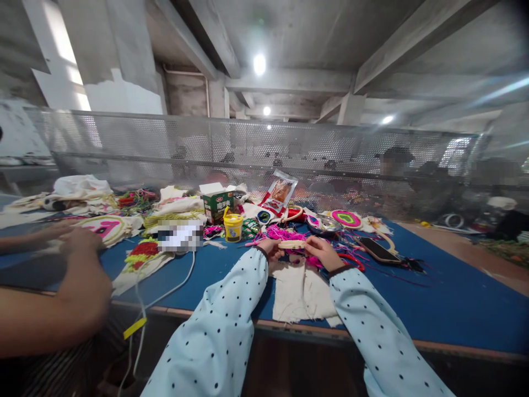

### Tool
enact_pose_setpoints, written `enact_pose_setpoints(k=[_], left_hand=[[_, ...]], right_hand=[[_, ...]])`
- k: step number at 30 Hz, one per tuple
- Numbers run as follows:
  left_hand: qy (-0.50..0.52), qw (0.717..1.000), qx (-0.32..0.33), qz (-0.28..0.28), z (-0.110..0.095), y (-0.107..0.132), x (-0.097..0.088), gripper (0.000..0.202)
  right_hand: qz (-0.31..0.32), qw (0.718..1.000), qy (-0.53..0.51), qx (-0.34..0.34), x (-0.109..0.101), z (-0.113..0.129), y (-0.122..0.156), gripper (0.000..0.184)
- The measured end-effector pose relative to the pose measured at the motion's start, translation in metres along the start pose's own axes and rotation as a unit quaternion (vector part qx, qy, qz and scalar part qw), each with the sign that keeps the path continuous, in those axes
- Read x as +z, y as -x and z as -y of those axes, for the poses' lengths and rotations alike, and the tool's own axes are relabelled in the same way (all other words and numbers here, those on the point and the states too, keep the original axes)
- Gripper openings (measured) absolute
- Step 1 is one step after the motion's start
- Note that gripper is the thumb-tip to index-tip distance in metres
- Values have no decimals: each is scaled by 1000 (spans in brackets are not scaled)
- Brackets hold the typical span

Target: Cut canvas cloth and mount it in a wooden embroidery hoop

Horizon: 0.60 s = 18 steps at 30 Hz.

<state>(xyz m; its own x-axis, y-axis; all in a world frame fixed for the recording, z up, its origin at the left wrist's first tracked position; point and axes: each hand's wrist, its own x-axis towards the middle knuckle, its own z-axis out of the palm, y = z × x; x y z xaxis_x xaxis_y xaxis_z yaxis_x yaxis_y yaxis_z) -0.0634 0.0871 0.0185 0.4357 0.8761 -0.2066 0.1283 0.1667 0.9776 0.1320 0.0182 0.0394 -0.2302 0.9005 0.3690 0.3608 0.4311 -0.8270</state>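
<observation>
My left hand (273, 251) and my right hand (324, 252) reach out from dotted light-blue sleeves and both grip a small wooden embroidery hoop (291, 244), seen edge-on just above the blue table (454, 298). Pink yarn (285, 234) lies in a tangle right behind the hoop. A piece of cream cloth (301, 295) lies flat on the table under my hands, reaching the near edge. Both hands have their fingers curled closed on the hoop's ends.
A co-worker's bare arms (61, 286) work at the left over another hoop (103, 226). A yellow tub (233, 226), green carton (217, 205), snack packet (281, 193), phone (378, 249) and white cable (165, 292) crowd the table. A mesh fence (248, 146) backs it.
</observation>
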Motion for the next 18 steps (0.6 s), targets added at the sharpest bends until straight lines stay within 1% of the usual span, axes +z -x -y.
enact_pose_setpoints(k=[4, 9, 14, 18], left_hand=[[25, 999, -19, 19, -1, 3, 3, 43], [52, 998, -13, 20, 3, -4, 3, 40], [69, 997, 17, 0, 5, -11, 3, 35], [99, 992, 67, -29, -1, -10, 7, 22]], right_hand=[[18, 997, -56, 58, -2, -4, -3, 29], [10, 989, -109, 97, -3, -9, -5, 28], [8, 986, -124, 115, -4, -15, -6, 31], [13, 986, -120, 111, -4, -18, -6, 32]])
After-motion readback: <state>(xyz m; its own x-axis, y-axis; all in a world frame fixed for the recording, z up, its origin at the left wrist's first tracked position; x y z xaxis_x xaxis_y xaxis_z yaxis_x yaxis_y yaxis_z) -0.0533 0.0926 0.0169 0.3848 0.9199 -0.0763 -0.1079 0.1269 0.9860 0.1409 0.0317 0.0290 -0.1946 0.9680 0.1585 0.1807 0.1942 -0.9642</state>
